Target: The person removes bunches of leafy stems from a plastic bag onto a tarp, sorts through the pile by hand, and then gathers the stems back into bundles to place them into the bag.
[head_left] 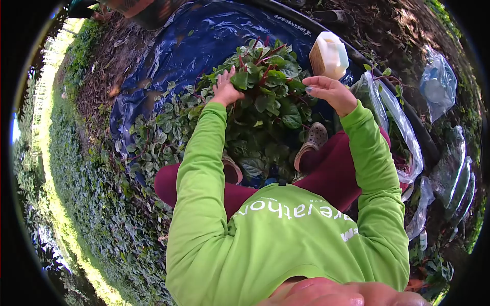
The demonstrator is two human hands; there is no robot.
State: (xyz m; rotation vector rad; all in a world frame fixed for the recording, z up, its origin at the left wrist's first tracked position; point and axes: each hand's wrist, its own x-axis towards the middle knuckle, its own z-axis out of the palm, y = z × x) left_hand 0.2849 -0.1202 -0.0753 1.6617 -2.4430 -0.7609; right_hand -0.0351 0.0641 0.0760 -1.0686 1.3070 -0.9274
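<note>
A big heap of leafy greens with red stems [273, 76], which look like Malabar spinach, lies in front of me. My left hand [225, 90] is at the heap's left side, its fingers spread against the leaves. Just right of the heap, my right hand [331, 93] is raised with finger and thumb stretched toward the stems. A small gap shows between those tips, and I see nothing held there. Beneath the greens is a dark blue plastic sheet [176, 56]. More loose leaves [158, 130] spread over its left part.
A cut-open white plastic jug [332, 56] stands beyond my right hand. At the right, a clear plastic bag [408, 148] holds some greens. Other clear bags [439, 84] lie on the soil. My feet in clogs [312, 140] flank the near side of the heap.
</note>
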